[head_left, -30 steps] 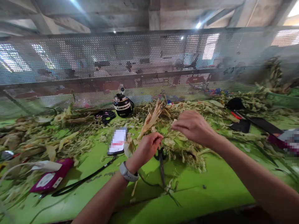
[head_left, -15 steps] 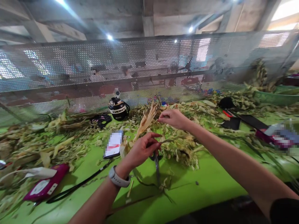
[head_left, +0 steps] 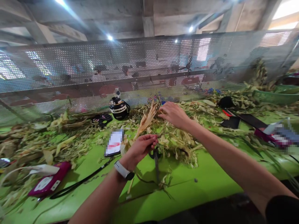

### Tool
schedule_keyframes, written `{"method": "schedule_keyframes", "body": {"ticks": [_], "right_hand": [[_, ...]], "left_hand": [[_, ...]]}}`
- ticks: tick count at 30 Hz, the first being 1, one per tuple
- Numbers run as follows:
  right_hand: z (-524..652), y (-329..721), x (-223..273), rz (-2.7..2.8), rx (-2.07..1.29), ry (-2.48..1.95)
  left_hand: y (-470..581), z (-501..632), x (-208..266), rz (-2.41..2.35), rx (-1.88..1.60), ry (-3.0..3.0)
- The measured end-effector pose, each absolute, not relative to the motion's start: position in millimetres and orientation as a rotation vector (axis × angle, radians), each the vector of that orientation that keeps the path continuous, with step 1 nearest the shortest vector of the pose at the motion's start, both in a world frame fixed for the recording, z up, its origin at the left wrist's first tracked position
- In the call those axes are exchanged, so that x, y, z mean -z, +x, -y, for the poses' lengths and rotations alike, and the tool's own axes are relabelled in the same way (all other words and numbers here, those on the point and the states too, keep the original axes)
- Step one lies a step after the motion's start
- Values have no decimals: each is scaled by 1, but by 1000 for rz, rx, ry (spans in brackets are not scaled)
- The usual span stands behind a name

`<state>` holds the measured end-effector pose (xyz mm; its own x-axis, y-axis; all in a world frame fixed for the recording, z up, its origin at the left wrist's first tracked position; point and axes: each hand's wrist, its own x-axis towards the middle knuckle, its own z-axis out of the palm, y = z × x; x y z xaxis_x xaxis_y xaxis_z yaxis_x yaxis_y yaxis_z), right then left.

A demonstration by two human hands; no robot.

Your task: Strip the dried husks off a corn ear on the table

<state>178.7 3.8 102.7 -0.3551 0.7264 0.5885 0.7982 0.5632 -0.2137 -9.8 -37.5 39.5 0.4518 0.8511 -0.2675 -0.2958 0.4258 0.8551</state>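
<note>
Perforated metal screen [head_left: 140, 68] runs behind the far edge of a green surface [head_left: 210, 182], probably acting as a divider that keeps the scattered pale strips on this side. Near the middle of the surface, a tan husk [head_left: 146, 121] leans up and away, its splayed end toward the far edge, with a heap of loose strips [head_left: 187, 146] just to its right. The left hand [head_left: 139, 147] is low, in front of the husk, thumb and fingers pressed together in a pinch that suits something very thin; whether a strand lies between them is too fine to tell. Beyond it, the right hand [head_left: 175, 115] reaches over the heap with loosely bent fingers, and I cannot tell whether they grip anything. Scissors [head_left: 157, 168] point toward the near edge, handles just below the left hand, likely placed so for easy pick-up. A lit phone [head_left: 114, 143] lies left of the left hand, tilted so its screen can presumably be read at a glance. The black bottle [head_left: 119, 109] stands upright toward the far edge, apparently out of the way, while a magenta device [head_left: 50, 182] with a white plug sits near the left end.
</note>
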Motion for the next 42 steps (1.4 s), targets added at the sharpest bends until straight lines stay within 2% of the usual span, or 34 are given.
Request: {"method": "schedule_keyframes", "body": {"ticks": [3,7,11,14,18,21,24,29,32,36,38,42], "right_hand": [[42,182,-104,1919,-48,-1154],[81,177,-75,1934,-778,-1341],[70,163,-38,1662,-1230,-1318],[53,157,-26,1548,-1359,-1149],[47,157,-20,1676,-1137,-1152],[53,157,-18,1880,-756,-1179],[61,155,-22,2065,-387,-1145],[65,155,-32,2284,-43,-1146],[65,155,-31,2357,29,-1139],[66,163,-40,2356,-56,-1210],[64,172,-56,2336,-130,-1316],[46,183,-90,2363,6,-1316]], "left_hand": [[-10,34,-37,-755,-866,650],[-7,35,-37,-705,-876,603],[-2,40,-39,-722,-884,551],[-3,41,-40,-754,-908,525],[-6,40,-37,-804,-995,537],[-3,41,-31,-855,-1084,653],[1,43,-23,-939,-1171,922],[-3,47,-18,-1067,-1162,1441],[-5,49,-17,-1116,-1170,1587],[-7,51,-15,-1110,-1172,1638],[-8,53,-13,-1095,-1085,1602],[-10,58,-13,-1003,-849,1577]]}}
